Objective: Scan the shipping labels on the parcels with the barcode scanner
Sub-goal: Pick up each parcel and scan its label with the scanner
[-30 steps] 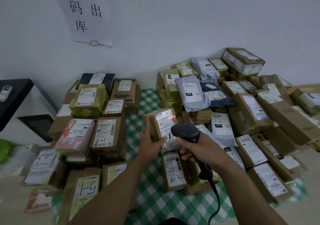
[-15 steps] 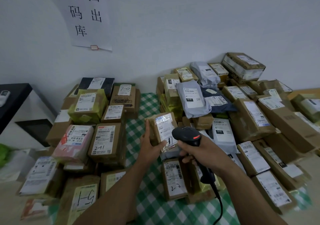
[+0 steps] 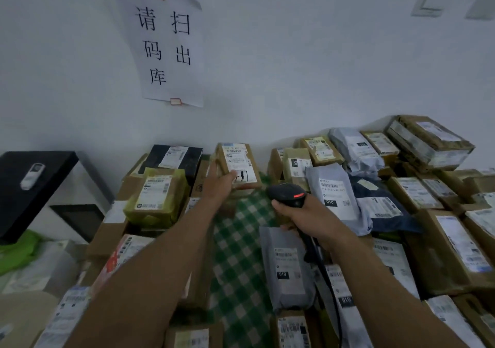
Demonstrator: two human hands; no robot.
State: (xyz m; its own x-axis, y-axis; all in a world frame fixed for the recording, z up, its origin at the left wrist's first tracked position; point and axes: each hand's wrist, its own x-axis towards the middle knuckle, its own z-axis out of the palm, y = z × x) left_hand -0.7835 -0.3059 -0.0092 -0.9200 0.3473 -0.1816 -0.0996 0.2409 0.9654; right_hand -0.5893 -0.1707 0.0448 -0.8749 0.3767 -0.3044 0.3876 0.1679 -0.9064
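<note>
Small brown carton [image 3: 237, 160], white shipping label uppermost with handwritten black marks at its near edge. The left hand [image 3: 221, 184] grips it, thumb on the label, at the far end of the gap between the parcel stacks. The right hand [image 3: 302, 213] is closed round the black barcode scanner [image 3: 286, 193], red indicator lit, above the green-checked tabletop [image 3: 238, 254]. Wall notice [image 3: 166, 42] reads 请扫码出库. Grey mailer [image 3: 288, 267] marked "010". Label print blurred, illegible; the scanner's lower handle is hidden by the hand.
</note>
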